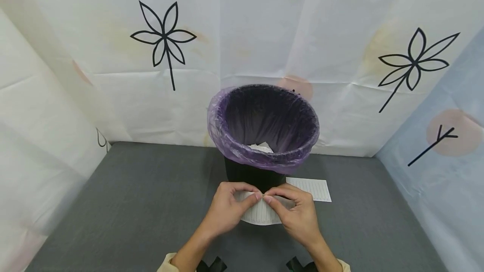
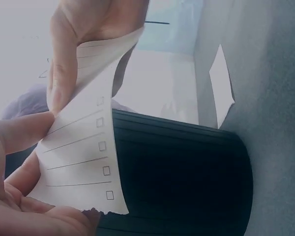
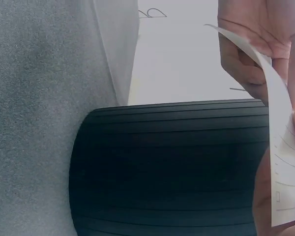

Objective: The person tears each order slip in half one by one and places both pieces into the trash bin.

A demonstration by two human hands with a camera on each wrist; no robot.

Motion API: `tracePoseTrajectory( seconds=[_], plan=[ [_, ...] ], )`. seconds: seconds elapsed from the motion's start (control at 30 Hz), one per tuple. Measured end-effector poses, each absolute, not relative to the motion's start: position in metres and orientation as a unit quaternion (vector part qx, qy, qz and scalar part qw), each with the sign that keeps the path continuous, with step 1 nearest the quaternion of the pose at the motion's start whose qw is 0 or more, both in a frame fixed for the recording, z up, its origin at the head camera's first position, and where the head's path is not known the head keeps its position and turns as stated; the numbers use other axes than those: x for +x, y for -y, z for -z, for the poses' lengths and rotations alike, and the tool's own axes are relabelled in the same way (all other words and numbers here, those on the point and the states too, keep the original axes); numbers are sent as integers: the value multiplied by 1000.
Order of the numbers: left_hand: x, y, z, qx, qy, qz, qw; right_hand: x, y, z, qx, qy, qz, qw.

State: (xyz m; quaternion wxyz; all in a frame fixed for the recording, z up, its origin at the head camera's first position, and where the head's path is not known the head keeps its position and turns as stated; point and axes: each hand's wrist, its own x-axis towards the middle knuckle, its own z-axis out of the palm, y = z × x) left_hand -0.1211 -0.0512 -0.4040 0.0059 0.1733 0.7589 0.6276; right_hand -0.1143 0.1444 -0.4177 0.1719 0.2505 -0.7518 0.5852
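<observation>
Both hands pinch one lined sheet of paper (image 1: 261, 214) at the middle of its upper edge, thumbs toward me. My left hand (image 1: 226, 207) grips it from the left and my right hand (image 1: 298, 211) from the right, their fingertips nearly meeting. In the left wrist view the paper (image 2: 83, 157) shows ruled lines, a row of small checkboxes and a ragged torn end. It bends in a curve in the right wrist view. Just beyond the hands stands a black trash bin (image 1: 245, 170) with a purple bag (image 1: 219, 127) folded over its rim.
Pieces of white paper (image 1: 261, 147) lie inside the bin. Another lined sheet (image 1: 311, 189) rests on the grey table (image 1: 151, 205), to the right of the bin's base. White cloth (image 1: 181, 108) printed with leaf drawings hangs behind and at the sides.
</observation>
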Motion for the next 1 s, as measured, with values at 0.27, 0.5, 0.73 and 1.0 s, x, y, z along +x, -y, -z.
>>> tracePoseTrajectory(
  seconds=[0.27, 0.5, 0.73, 1.0],
  plan=[
    [-124, 52, 401, 142, -724, -673, 52, -114, -140, 417, 248, 741, -591, 200],
    [-126, 54, 400, 129, -704, -697, 55, -113, -139, 416, 235, 734, -600, 215],
    [-128, 56, 401, 104, -700, -706, 41, -111, -140, 414, 209, 717, -623, 231],
    [-131, 63, 400, 87, -698, -710, -6, -108, -146, 411, 227, 670, -660, 254]
  ],
)
